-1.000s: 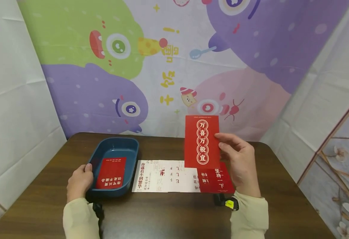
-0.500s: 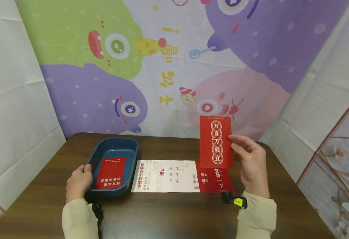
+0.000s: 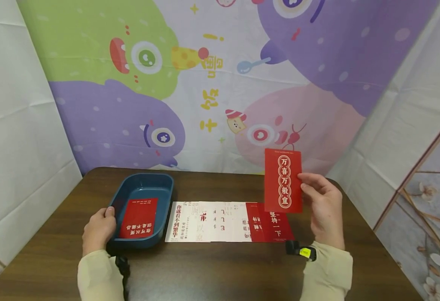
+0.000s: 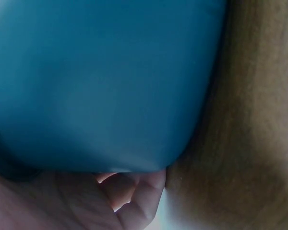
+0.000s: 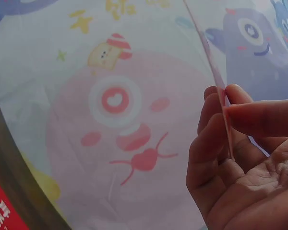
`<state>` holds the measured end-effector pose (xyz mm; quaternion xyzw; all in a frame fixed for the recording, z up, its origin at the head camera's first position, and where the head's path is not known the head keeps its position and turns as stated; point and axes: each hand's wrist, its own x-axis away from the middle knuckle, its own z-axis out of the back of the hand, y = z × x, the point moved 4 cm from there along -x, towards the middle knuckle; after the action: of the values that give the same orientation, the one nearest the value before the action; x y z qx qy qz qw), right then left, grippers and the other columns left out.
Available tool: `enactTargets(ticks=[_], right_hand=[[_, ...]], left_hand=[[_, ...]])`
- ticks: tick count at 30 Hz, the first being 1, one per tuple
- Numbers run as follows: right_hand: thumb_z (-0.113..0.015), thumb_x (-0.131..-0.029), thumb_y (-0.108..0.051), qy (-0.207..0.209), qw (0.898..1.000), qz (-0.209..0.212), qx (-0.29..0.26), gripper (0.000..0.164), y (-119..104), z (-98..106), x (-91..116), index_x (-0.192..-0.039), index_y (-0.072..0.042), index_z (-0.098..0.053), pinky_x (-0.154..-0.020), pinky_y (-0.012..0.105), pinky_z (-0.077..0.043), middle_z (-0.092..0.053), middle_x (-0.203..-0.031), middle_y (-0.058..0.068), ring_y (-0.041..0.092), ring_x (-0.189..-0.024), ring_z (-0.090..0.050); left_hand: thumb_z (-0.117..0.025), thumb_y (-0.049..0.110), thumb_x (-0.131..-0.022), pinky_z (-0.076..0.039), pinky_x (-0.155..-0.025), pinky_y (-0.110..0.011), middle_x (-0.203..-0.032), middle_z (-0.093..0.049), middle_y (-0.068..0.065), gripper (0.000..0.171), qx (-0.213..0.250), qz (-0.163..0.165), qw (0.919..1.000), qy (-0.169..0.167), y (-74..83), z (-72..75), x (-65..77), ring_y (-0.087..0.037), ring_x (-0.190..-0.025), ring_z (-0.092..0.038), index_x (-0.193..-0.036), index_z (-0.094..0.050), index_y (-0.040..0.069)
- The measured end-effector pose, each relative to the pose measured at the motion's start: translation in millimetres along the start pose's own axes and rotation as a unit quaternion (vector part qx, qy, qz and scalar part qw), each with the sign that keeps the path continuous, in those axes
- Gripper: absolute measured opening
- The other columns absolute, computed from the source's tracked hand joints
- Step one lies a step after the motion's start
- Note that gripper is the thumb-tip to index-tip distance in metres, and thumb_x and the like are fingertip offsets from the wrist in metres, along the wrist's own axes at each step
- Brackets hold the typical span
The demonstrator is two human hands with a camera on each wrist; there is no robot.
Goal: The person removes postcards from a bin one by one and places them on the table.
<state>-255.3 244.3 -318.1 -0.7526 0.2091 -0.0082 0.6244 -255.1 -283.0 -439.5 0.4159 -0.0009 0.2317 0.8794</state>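
Observation:
My right hand (image 3: 324, 205) pinches a red card (image 3: 272, 184) by its right edge, thumb in front and fingers behind. The card stands upright above the table, its light circled characters facing me. Seen edge-on in the right wrist view, the card (image 5: 216, 76) is a thin strip between thumb and fingertips. At the left, my left hand (image 3: 98, 229) grips the near left rim of a blue tray (image 3: 169, 196), thumb on top. Fingers curl at the tray's wall (image 4: 105, 96) in the left wrist view. Another red card (image 3: 139, 217) lies inside the tray.
Overlapping white cards (image 3: 212, 221) and red cards (image 3: 276, 230) lie in a row across the dark wooden table (image 3: 212, 267), right of the tray. The held card partly covers the row's right end. A printed cartoon cloth (image 3: 208, 83) hangs behind the table.
My right hand has moved to the right with the red card, slowing in the last half second. More of the row's red cards now shows. The left hand and tray stay put.

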Motion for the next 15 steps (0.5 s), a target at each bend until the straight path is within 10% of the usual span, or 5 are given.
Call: enactTargets(ticks=[15], right_hand=[[-0.06, -0.092, 0.004, 0.052, 0.995, -0.058, 0.058, 0.022, 27.5, 18.5, -9.9, -0.113, 0.003, -0.068, -0.062, 0.022, -0.051, -0.067, -0.083, -0.004, 0.015, -0.081, -0.06]], left_hand=[[-0.017, 0.05, -0.103, -0.034, -0.097, -0.075, -0.136, -0.038, -0.04, 0.072, 0.009, 0.007, 0.9999, -0.001, 0.3, -1.0, 1.0, -0.057, -0.114, -0.037, -0.148, -0.027, -0.005]])
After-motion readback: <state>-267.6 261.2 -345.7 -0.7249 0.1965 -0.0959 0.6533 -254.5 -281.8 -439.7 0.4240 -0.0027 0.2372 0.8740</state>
